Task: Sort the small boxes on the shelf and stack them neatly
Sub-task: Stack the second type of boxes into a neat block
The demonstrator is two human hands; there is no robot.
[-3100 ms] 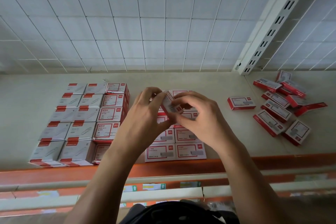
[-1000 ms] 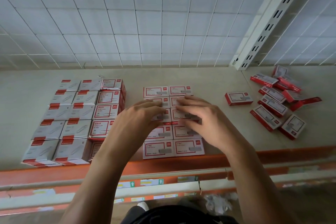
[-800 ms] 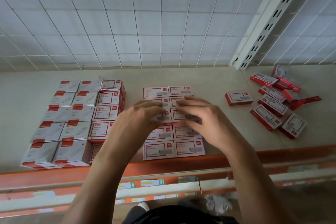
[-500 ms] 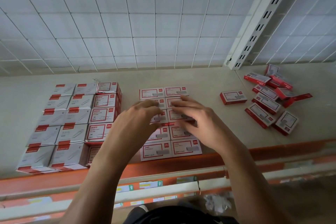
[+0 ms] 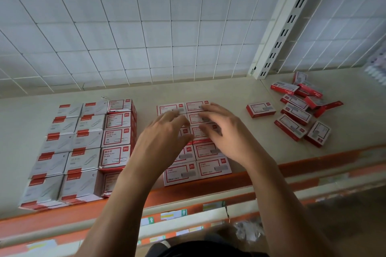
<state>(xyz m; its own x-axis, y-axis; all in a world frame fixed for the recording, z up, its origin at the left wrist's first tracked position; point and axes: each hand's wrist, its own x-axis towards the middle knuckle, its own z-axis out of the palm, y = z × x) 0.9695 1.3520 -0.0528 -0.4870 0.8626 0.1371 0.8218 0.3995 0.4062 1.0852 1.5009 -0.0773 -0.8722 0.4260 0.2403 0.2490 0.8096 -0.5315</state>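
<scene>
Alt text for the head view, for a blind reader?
Left hand and right hand, fingers spread, reach over a neat block of flat red and white cardboard boxes on a beige shelf. Taller grey paperclip boxes stand left of it; loose flat boxes lie scattered right.

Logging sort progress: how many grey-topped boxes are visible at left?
10 boxes: five in the far-left column, five in the column beside it; others may lie hidden underneath.
</scene>
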